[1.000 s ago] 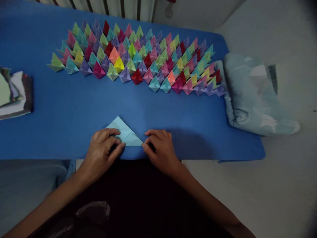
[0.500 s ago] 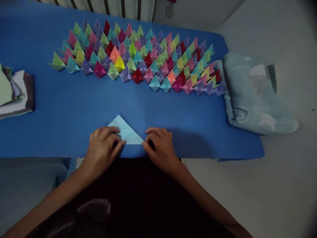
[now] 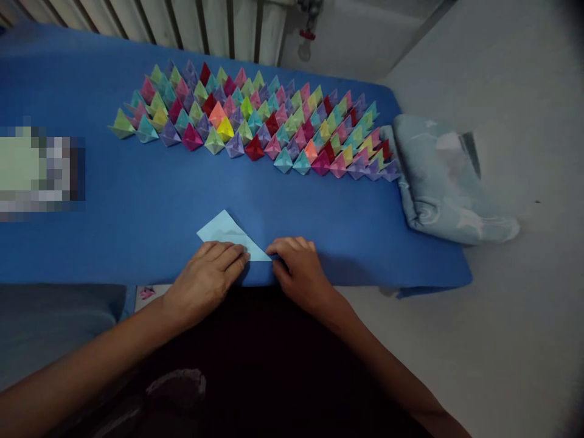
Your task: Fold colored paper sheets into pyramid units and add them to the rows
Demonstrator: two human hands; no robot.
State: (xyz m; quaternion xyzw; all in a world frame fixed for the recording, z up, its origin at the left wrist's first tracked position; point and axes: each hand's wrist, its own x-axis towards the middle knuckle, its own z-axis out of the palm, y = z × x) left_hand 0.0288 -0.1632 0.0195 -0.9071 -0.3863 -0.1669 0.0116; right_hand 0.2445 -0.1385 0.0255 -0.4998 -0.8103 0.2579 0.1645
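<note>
A light-blue sheet of origami paper [image 3: 223, 226], folded to a pointed shape, lies flat on the blue-covered table near its front edge. My left hand [image 3: 207, 274] is closed on the paper's lower edge, fingers together over it and the thumb close by. At the narrow right corner, my right hand [image 3: 298, 264] pinches the tip between thumb and curled fingers. Beyond the hands stand many folded paper boats [image 3: 254, 148] in rows, in red, pink, purple, green, yellow and turquoise.
A folded grey-blue cloth with white shapes [image 3: 447, 182] rests at the table's right end. On the left, a pixelated stack [image 3: 22, 164] is too blurred to name. A white radiator [image 3: 228, 30] stands behind the blue-covered table [image 3: 150, 194].
My left hand has slid right along the paper towards my right hand, uncovering the left corner. The right hand stays at the right corner. The camera view has shifted.
</note>
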